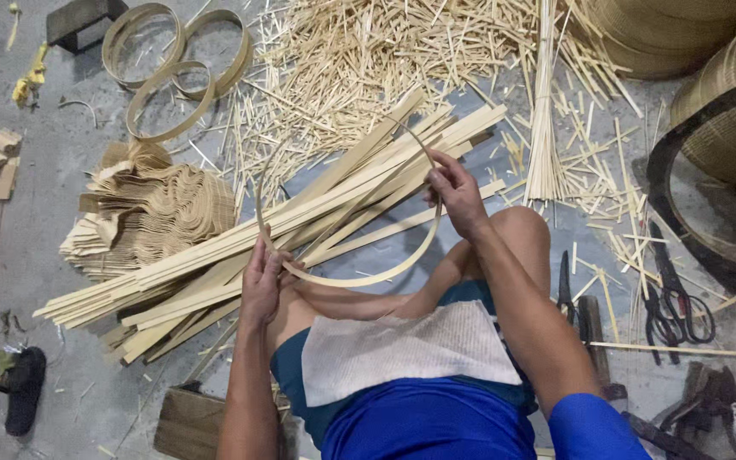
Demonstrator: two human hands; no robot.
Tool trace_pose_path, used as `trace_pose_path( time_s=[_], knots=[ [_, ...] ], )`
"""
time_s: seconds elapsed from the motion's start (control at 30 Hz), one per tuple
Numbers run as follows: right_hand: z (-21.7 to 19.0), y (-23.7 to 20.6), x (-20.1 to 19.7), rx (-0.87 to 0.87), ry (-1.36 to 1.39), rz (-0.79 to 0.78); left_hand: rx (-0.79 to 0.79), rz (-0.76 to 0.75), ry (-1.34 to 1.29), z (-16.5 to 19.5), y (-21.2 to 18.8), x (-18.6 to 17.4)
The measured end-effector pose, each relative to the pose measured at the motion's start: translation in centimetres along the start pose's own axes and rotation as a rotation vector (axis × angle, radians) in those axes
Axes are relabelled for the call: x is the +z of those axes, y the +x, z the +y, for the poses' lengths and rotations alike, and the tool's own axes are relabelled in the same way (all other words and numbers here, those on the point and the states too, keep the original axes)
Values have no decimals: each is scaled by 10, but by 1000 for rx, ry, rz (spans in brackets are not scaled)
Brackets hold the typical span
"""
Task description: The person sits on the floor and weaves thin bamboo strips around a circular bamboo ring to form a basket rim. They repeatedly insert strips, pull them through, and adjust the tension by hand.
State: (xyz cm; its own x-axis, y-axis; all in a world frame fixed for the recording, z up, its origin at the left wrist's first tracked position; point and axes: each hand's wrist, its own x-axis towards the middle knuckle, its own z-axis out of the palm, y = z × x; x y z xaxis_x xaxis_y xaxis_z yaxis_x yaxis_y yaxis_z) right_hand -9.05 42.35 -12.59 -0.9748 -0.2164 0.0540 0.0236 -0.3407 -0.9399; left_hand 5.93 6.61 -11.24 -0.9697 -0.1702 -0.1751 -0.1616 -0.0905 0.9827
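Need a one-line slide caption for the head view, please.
Both hands, left and right, bend a bamboo strip into a hoop over a pile of slats, with finished hoops beyond.

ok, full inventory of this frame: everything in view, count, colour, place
bent strip hoop: one, pale tan, held over the knees
long flat strips: a pile, pale, floor ahead
finished hoops: three, tan, top left
short splints: a heap, pale, top centre
thin stick bundle: one, pale, top right
folded pieces stack: one, brown, left
woven baskets: several, tan, top right
scissors: one pair, dark, right floor
cloth: one, white, on lap
left hand: grips hoop
right hand: grips hoop
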Motion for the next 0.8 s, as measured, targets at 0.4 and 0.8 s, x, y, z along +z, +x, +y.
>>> trace_pose_path(
  time_s=[0.4, 0.8],
  knots=[
    [35, 13, -4, 42, 172, -5, -73, 94, 1, -13, 24, -5],
    [25, 25, 0, 138, -57, -101, 142, -21, 396, -4, 47, -30]
  ],
)
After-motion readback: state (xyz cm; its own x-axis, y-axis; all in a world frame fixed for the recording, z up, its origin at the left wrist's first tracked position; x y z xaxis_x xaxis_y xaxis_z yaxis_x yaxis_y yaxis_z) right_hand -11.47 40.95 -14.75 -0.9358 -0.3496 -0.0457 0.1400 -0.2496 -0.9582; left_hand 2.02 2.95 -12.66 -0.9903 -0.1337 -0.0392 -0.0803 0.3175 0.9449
